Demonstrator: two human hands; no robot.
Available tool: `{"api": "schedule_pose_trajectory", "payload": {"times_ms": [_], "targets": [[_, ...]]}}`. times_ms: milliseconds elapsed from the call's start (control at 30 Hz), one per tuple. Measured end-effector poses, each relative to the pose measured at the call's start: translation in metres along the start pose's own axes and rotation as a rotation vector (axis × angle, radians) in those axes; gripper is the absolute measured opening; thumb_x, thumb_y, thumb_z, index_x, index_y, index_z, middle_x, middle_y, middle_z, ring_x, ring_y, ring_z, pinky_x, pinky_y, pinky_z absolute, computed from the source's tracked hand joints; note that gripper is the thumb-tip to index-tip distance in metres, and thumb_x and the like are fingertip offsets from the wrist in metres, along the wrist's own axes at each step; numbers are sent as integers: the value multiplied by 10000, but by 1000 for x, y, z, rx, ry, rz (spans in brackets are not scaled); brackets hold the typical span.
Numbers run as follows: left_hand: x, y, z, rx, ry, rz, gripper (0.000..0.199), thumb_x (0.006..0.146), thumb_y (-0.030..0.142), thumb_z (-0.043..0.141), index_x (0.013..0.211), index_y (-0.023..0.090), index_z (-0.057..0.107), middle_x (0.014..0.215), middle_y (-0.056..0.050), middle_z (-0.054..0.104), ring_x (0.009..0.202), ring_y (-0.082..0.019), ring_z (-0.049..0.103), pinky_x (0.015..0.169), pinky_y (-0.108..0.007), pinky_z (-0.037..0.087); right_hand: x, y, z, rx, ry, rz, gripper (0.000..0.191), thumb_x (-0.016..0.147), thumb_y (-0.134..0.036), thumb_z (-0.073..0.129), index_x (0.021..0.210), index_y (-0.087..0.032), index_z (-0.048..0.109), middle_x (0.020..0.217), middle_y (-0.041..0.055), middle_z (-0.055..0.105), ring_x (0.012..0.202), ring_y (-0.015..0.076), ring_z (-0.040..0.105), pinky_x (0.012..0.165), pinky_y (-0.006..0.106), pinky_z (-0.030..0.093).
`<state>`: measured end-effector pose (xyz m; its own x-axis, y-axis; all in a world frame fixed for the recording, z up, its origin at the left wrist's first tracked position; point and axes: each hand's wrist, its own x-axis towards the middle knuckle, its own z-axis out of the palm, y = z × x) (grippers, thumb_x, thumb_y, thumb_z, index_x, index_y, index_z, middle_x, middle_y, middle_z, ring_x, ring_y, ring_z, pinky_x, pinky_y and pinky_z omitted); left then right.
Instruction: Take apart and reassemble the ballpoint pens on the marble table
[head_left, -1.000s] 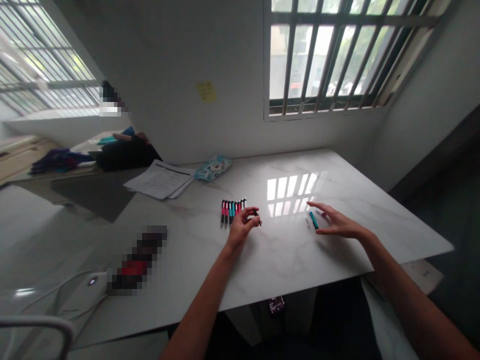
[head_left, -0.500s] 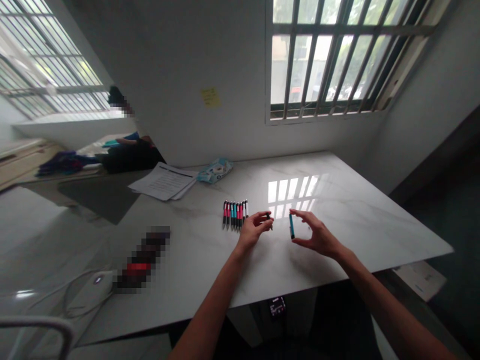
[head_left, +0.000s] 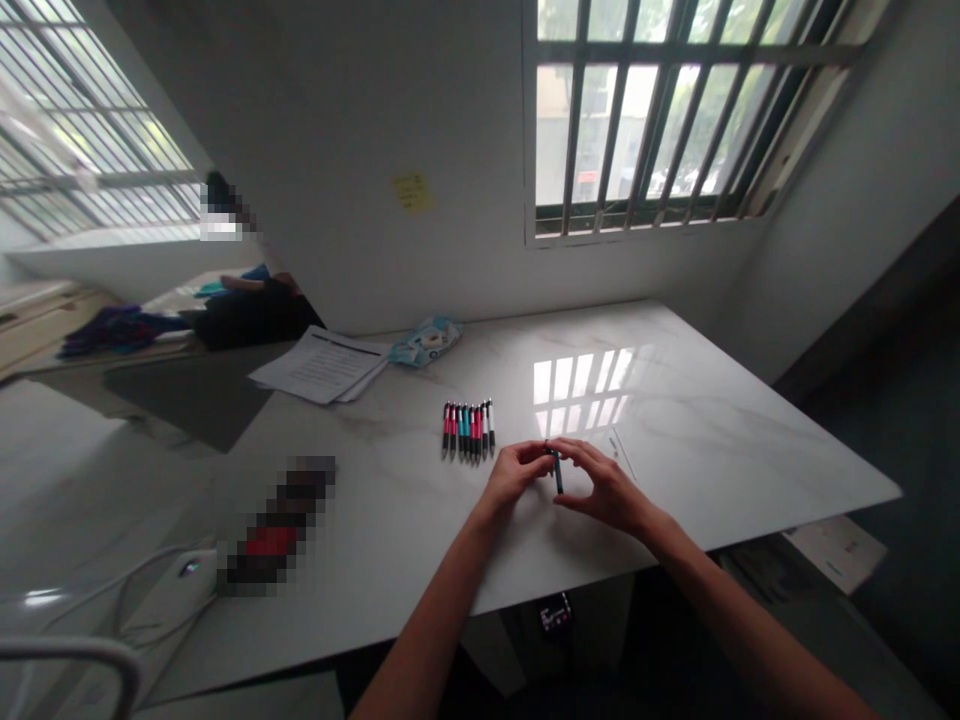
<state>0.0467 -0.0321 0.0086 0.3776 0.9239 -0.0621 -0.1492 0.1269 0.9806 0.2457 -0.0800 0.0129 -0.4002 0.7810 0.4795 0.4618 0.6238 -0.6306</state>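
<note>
Between the thumb and fingertips of my right hand [head_left: 606, 488], a teal and dark pen barrel [head_left: 558, 474] stands nearly upright above the table. My left hand [head_left: 516, 474] is closed in a pinch right beside it, its fingertips meeting the right hand's at the barrel's top. A small pen part, mostly hidden, sits in the left fingers. A thin pen refill [head_left: 625, 455] and a tiny piece lie on the table past my right hand. To the left of my hands, several click pens [head_left: 469, 432] in red, teal and white are lined up side by side.
A marble-patterned table [head_left: 720, 420] carries paper sheets [head_left: 319, 365] and a blue wipes packet [head_left: 426, 342] near the wall. Left of my arms lies a blurred-out object [head_left: 281, 525], with a white power strip and cables [head_left: 176, 590] beyond. Another person sits at the far left.
My right hand has moved left with the pen barrel, bringing it against my left hand's fingers. The refill on the table is now uncovered.
</note>
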Motion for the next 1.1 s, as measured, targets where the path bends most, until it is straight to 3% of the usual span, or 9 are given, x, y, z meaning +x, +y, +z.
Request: {"api": "schedule_pose_trajectory", "payload": {"times_ms": [133, 333, 433, 533, 633, 833, 1100], "targets": [[0, -1, 1, -18, -6, -9, 402, 705, 371, 902, 1025, 143, 815, 963, -107, 800, 819, -192, 705, 777, -311, 540, -1, -2, -9, -58, 30, -17, 922, 824, -290, 857, 1604, -367, 372, 1514, 92, 565, 1393, 314, 535, 1153, 535, 496], [4, 1, -9, -83, 152, 76, 398, 678, 369, 921, 993, 161, 792, 958, -81, 791, 880, -215, 755, 873, -366, 587, -22, 46, -47, -306, 312, 236, 456, 930, -437, 721, 1355, -283, 664, 1280, 124, 683, 1212, 357, 590, 1064, 592, 497], [5, 2, -12, -94, 173, 112, 431, 677, 394, 924, 1010, 158, 788, 971, -90, 794, 867, -216, 758, 851, -372, 607, -38, 72, -58, -389, 291, 332, 369, 909, -492, 718, 1188, -254, 755, 1166, 132, 712, 1103, 359, 602, 1000, 578, 512], [6, 2, -13, -86, 164, 119, 436, 670, 391, 931, 1009, 154, 794, 979, -105, 805, 860, -217, 759, 844, -371, 615, -45, 79, -59, -390, 255, 354, 254, 912, -471, 697, 1000, -257, 802, 1067, 115, 731, 1028, 338, 611, 959, 546, 521], [6, 2, -12, -53, 173, 128, 421, 672, 380, 929, 1009, 162, 805, 986, -105, 813, 882, -222, 763, 863, -368, 616, -41, 73, -56, -353, 250, 356, 203, 922, -424, 668, 886, -266, 790, 1026, 96, 750, 1020, 328, 630, 960, 535, 516], [3, 0, -11, 131, 203, 172, 360, 723, 376, 884, 1013, 170, 827, 951, -96, 818, 829, -219, 760, 771, -331, 621, -17, 38, -54, -113, 275, 406, 179, 942, -389, 647, 969, -244, 749, 976, 48, 787, 853, 254, 724, 824, 420, 583], [-1, 2, -8, 277, 161, 240, 258, 794, 336, 834, 1015, 202, 837, 1035, -99, 817, 925, -243, 772, 882, -370, 622, 25, -6, -42, -62, 158, 137, 138, 977, -312, 656, 989, -248, 777, 952, 52, 777, 800, 206, 708, 754, 351, 579]]}}
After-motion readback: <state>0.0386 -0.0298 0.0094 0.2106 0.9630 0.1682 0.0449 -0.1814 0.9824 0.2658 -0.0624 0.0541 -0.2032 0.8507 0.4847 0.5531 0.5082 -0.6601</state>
